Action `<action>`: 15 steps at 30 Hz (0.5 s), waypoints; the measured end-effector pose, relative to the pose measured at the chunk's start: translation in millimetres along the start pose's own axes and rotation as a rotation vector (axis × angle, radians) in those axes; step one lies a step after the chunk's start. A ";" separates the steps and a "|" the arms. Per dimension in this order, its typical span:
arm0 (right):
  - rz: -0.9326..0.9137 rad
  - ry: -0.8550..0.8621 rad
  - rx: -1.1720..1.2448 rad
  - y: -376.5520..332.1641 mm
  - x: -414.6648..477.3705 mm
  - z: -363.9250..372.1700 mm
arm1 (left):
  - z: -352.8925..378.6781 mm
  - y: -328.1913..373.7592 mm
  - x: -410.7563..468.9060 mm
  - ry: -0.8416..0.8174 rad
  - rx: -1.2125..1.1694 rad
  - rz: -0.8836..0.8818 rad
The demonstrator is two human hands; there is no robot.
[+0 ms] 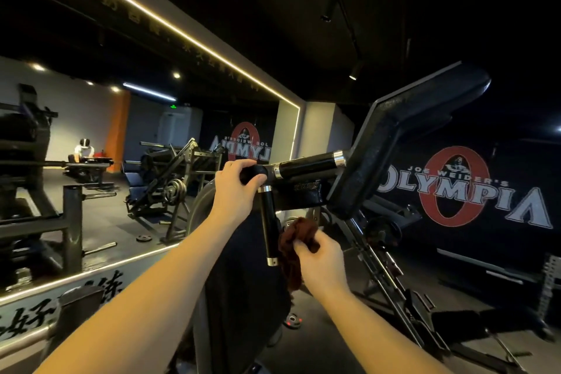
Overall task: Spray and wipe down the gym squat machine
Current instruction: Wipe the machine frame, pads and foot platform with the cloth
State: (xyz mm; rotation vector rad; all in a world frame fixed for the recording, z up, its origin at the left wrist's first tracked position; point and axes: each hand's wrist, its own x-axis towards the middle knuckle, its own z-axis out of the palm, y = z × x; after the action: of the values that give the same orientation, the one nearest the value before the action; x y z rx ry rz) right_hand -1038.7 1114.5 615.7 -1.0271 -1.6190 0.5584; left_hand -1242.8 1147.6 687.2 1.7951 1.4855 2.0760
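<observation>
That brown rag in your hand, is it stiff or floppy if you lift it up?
Probably floppy: the rag bunches into soft folds above the right hand, and a tail hangs down beside it. It's likely light too, since a one-handed pinch holds it. It looks fuzzy, so it probably won't slide easily on the handle.

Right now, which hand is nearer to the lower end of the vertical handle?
Right. The right hand, holding the brown cloth, is just beside the lower end of the vertical handle, on its right. The left hand grips the bend at the handle's top.
</observation>
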 end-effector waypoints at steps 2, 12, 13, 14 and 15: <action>-0.048 0.064 0.079 -12.8 -5.2 -13.3 | -1.6 2.7 1.4 -0.008 0.033 -0.006; -0.360 0.109 -0.056 -120.8 17.0 -60.7 | -3.3 3.7 1.8 -0.014 0.039 0.004; -0.406 0.120 -0.112 -130.0 25.1 -61.0 | -4.2 1.1 3.5 -0.028 0.042 0.010; -0.445 0.131 -0.163 -139.2 33.8 -59.7 | -5.7 -2.5 6.0 -0.044 0.036 0.015; -0.466 0.139 -0.211 -147.1 44.1 -56.1 | -8.4 -5.8 9.3 -0.066 0.022 0.024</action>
State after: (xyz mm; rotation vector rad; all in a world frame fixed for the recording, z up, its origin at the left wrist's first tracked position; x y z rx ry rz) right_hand -1036.8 1067.6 772.3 -0.7786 -1.7420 0.0036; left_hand -1255.6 1150.8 691.4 1.8790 1.4837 1.9977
